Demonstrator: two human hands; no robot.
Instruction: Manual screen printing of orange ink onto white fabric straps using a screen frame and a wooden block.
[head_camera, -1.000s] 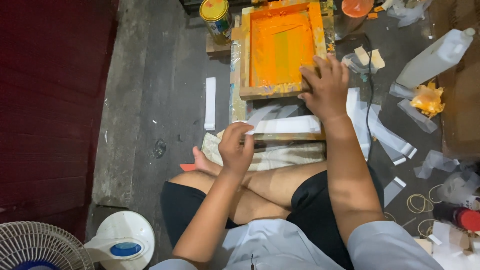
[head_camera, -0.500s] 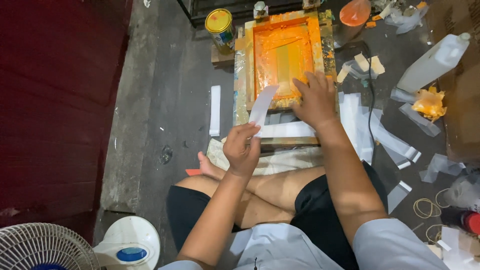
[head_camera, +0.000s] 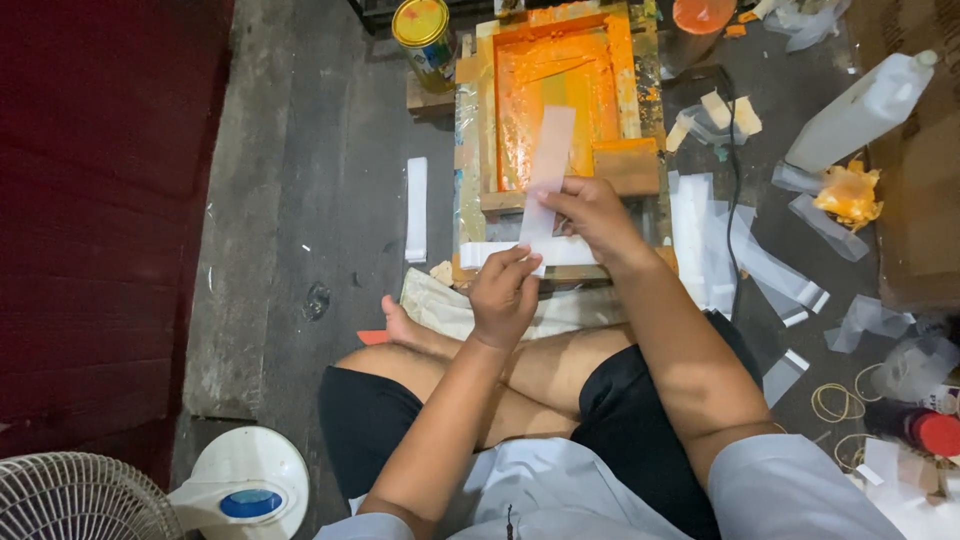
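While you sit cross-legged on the floor, your right hand (head_camera: 592, 213) pinches a white strip (head_camera: 548, 165) between thumb and fingertips, gripping it near its lower end. From that grip the strip runs up and away from you, its long axis pointing at the far side of the orange printing frame (head_camera: 560, 95), so nearly all of its length hangs over the inked screen beyond your fingers. Your left hand (head_camera: 508, 292) sits just below and nearer your body, fingers curled; its tips meet the strip's bottom end, though you cannot tell from here whether they close on it or only touch it. The right hand is the nearer one to the strip's middle; the left is nearer the flat white stack (head_camera: 520, 252) lying crosswise under both hands, on the frame's near edge.

Count what lies around the grip: one strip in hand, one frame, one yellow-topped can (head_camera: 423, 30) off to the far left of the frame. One more white strip (head_camera: 416, 208) lies alone on the floor to the left of your hands, lengthwise away from you. To the right sit a loose scatter of clear wrappers (head_camera: 770, 270), too overlapped to count, one white bottle (head_camera: 862, 108) and a few rubber bands (head_camera: 845, 400). One fan (head_camera: 120, 495) stands behind your left elbow.
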